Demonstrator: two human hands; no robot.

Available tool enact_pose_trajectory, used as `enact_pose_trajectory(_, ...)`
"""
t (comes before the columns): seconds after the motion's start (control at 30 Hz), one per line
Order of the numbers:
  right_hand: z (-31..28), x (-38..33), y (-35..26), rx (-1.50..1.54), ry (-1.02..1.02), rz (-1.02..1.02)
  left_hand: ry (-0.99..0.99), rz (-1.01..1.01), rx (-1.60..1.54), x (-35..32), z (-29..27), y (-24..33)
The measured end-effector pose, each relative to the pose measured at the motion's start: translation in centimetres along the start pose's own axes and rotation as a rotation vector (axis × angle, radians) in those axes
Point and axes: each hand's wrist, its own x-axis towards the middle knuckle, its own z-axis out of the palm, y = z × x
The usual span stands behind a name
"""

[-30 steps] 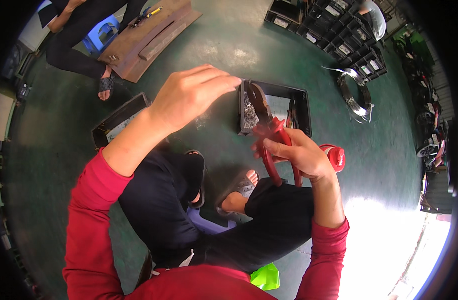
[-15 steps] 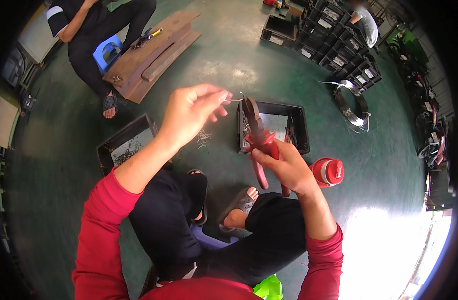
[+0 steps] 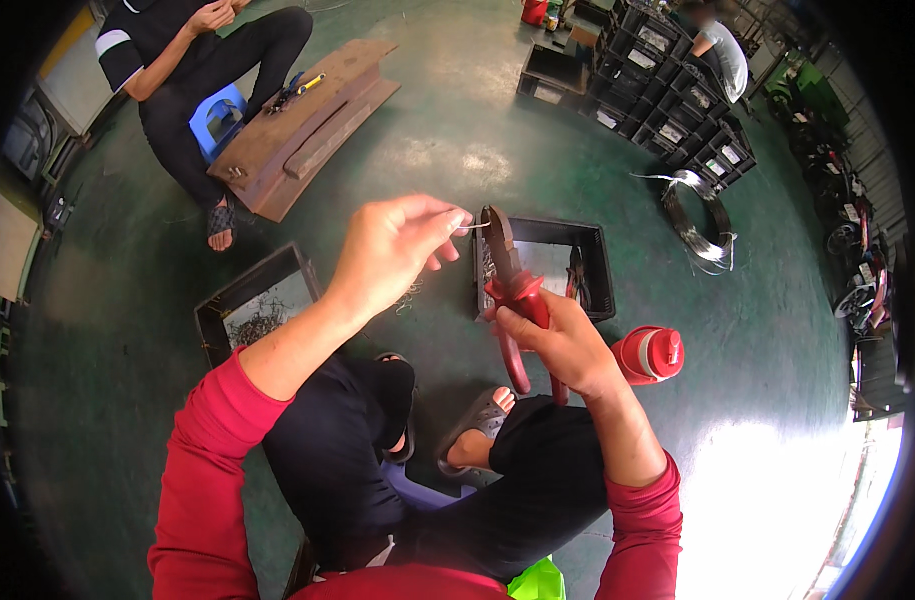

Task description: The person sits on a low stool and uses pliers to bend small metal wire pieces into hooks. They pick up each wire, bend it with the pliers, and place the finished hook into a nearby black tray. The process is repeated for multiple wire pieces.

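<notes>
My left hand (image 3: 403, 245) pinches a short thin piece of metal wire (image 3: 475, 227) between thumb and fingertips. The wire's free end reaches the jaws of red-handled pliers (image 3: 519, 290). Around the pliers' handles my right hand (image 3: 563, 345) is closed, with the jaws pointing up and away from me. Whether the jaws grip the wire is too small to tell. Below and beyond the pliers stands a black crate (image 3: 603, 270) with small wire pieces at its left side and a dark tool at its right. Another black crate (image 3: 210, 325) on the left holds many bent wire pieces.
A red bottle (image 3: 650, 355) stands by my right forearm. Beyond lie a wire coil (image 3: 700, 225) and stacked black crates (image 3: 643, 75). At the far left, a person (image 3: 168, 90) sits on a blue stool by a brown metal beam (image 3: 308, 125); another person (image 3: 723, 60) is behind the crates.
My left hand has moved slightly right and down, bringing the wire to the pliers' jaws. The pliers have shifted slightly down. The far-left person's hands have come into view.
</notes>
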Motion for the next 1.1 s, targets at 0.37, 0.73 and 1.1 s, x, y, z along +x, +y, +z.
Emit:
enact_pose_trajectory(0.37, 0.5, -0.6, -1.1, -0.035, 0.082, 0.144, -0.111, -0.061, 0.096, 0.1, 0.0, -0.2)
enact_pose_trajectory(0.73, 0.7, 0.2, 0.2, -0.004, 0.156, 0.01, -0.108, 0.106, 0.147, 0.1, 0.7, -0.9)
enact_pose_trajectory(1.1, 1.0, 0.4, 0.1, -0.115, 0.271, -0.017, -0.079, 0.094, -0.124, 0.5, 2.0, -1.6)
